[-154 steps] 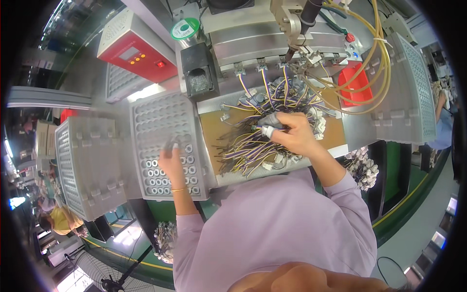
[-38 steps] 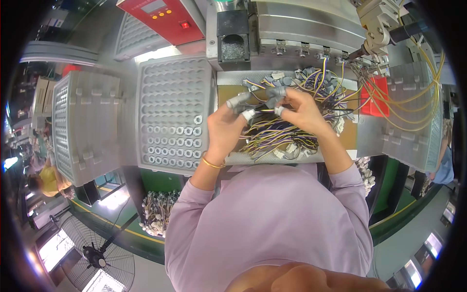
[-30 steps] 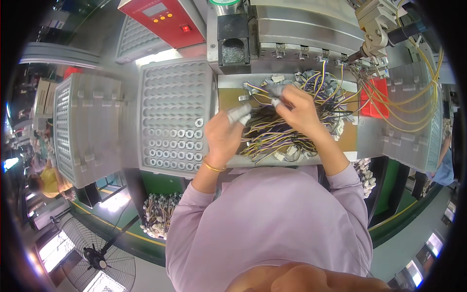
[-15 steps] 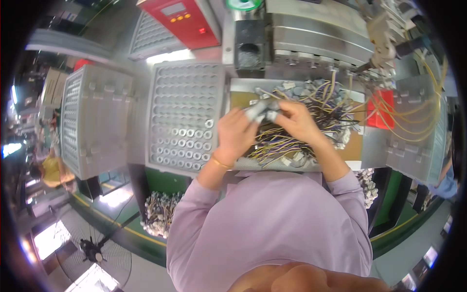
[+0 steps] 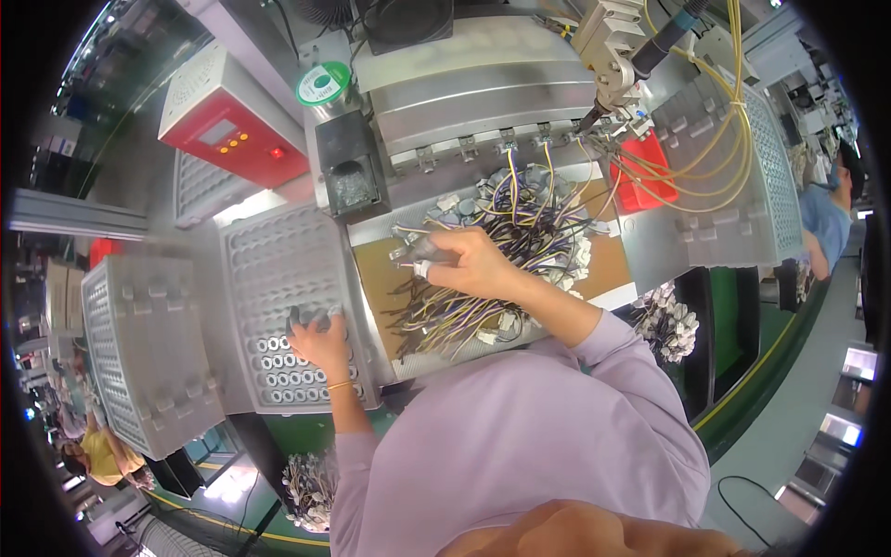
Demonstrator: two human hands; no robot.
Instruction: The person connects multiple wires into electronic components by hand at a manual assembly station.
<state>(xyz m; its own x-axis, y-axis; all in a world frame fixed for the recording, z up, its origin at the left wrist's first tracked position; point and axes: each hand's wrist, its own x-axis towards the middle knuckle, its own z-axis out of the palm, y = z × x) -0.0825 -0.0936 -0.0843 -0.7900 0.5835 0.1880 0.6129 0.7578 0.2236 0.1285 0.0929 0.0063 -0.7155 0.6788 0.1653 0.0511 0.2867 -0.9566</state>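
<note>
Your left hand (image 5: 320,336) presses a small part into the tray (image 5: 278,278), fingers pinched on it. Your right hand (image 5: 473,265) is closed on a wired connector (image 5: 408,252) at the left edge of the wire pile (image 5: 520,232).

Progress, judged: only the tray's lower rows hold ring parts (image 5: 288,367); most sockets above are bare, and the pile looks large.

Surface: cardboard mat (image 5: 376,278) on a metal bench. Red control box (image 5: 232,130) behind; 1 spare tray (image 5: 139,353) at left.

Grey perforated tray (image 5: 278,278) beside a brown board (image 5: 380,278). Wires (image 5: 520,200) on the board: yellow, purple, white. Red box (image 5: 232,139) beyond the tray; lilac sleeves (image 5: 603,343).
</note>
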